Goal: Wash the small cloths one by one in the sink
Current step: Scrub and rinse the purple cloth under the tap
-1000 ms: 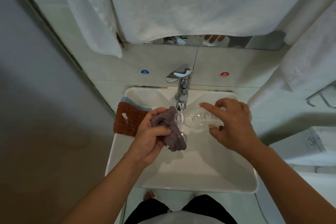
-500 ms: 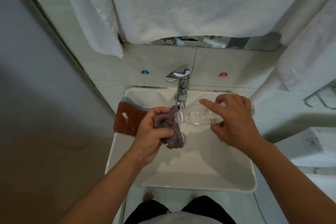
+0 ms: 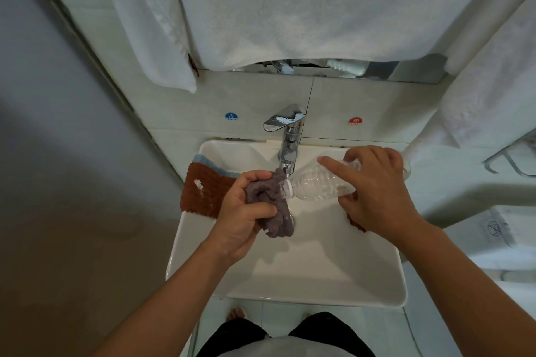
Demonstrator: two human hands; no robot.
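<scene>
Fingers of the left hand (image 3: 242, 213) curled round a nubby purple cloth (image 3: 271, 206) over the white sink (image 3: 290, 278). Beside that grip, the right hand (image 3: 377, 191) clasped a ribbed clear bottle (image 3: 316, 185), its mouth touching the cloth.

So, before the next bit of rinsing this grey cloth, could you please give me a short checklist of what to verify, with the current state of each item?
1. Left hand grips the grey cloth: ok.
2. Cloth held over the sink basin, not the rim: ok.
3. Right hand holds the clear bottle, tipped with its mouth at the cloth: ok.
4. Liquid actually leaving the bottle: cannot tell.
5. Faucet running: cannot tell; no stream shows.
6. Next cloths within reach: ok, the brown cloth lies over the sink's left rim on a light blue cloth.
</scene>
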